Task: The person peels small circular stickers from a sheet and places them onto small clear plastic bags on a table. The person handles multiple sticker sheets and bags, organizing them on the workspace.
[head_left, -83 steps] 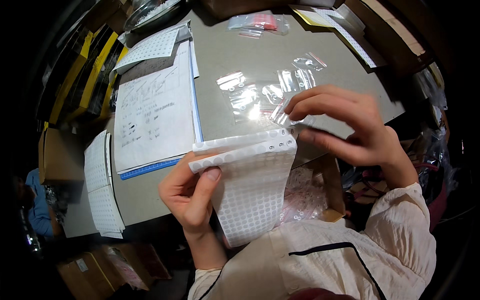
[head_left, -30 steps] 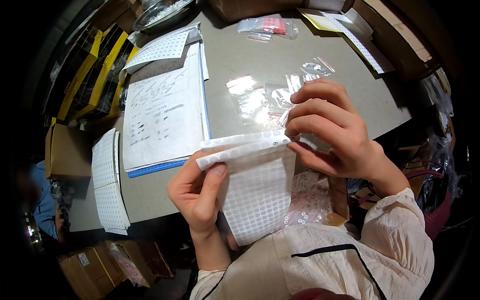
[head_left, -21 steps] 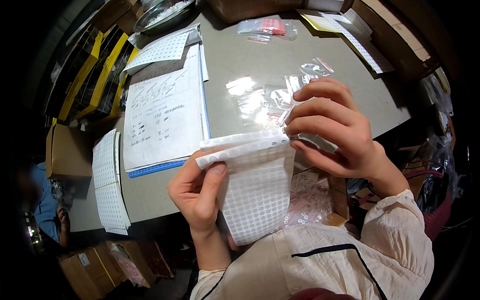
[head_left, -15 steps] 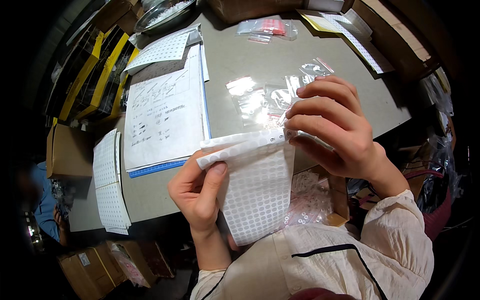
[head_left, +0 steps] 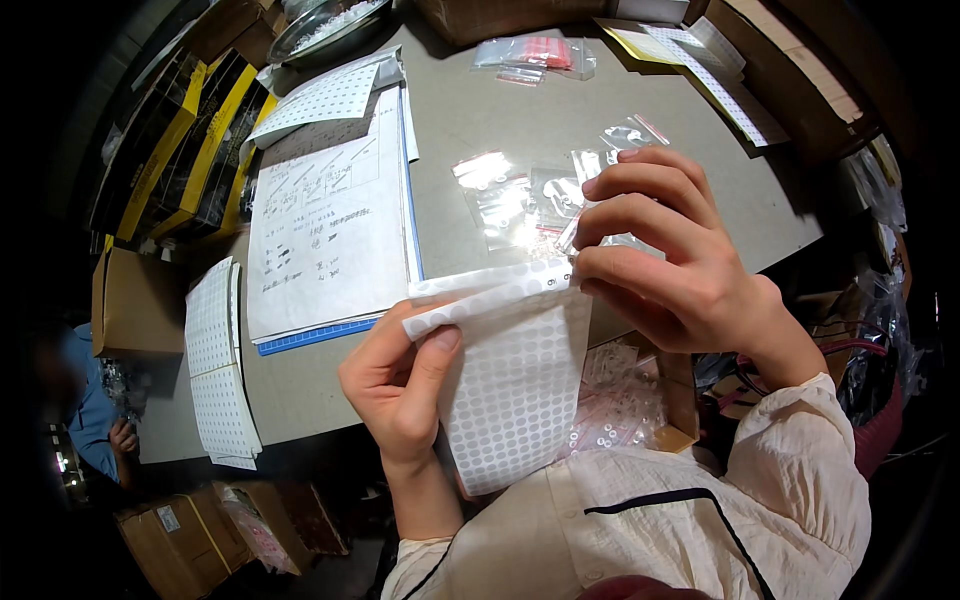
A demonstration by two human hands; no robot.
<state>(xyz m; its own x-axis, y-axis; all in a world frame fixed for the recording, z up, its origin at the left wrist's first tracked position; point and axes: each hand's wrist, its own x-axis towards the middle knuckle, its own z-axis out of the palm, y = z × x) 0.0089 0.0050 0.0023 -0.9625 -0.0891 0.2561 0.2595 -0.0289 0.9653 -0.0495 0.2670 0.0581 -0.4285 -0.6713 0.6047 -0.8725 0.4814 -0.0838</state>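
My left hand (head_left: 400,385) grips a white sheet of round stickers (head_left: 515,400), thumb in front and fingers behind. The sheet's top is folded over, and a few stickers with black print sit at the right end of that fold. There my right hand (head_left: 670,250) pinches thumb and index finger on what looks like a small round sticker, mostly hidden by the fingertips. Its other fingers are curled and raised. Just beyond the hands lie several small clear zip bags (head_left: 505,210) with small white rings inside.
To the left are handwritten papers (head_left: 320,230) on a blue board and a stack of sticker sheets (head_left: 212,370). An open carton (head_left: 680,400) of bagged parts stands below my right hand. Farther off are a metal bowl (head_left: 330,30) and more bags (head_left: 535,58). A co-worker's blue sleeve (head_left: 88,400) shows at left.
Fewer printed stickers show at the right end of the fold. The right fingertips have shifted slightly up and away from the sheet's corner; the left hand and sheet moved a little right.
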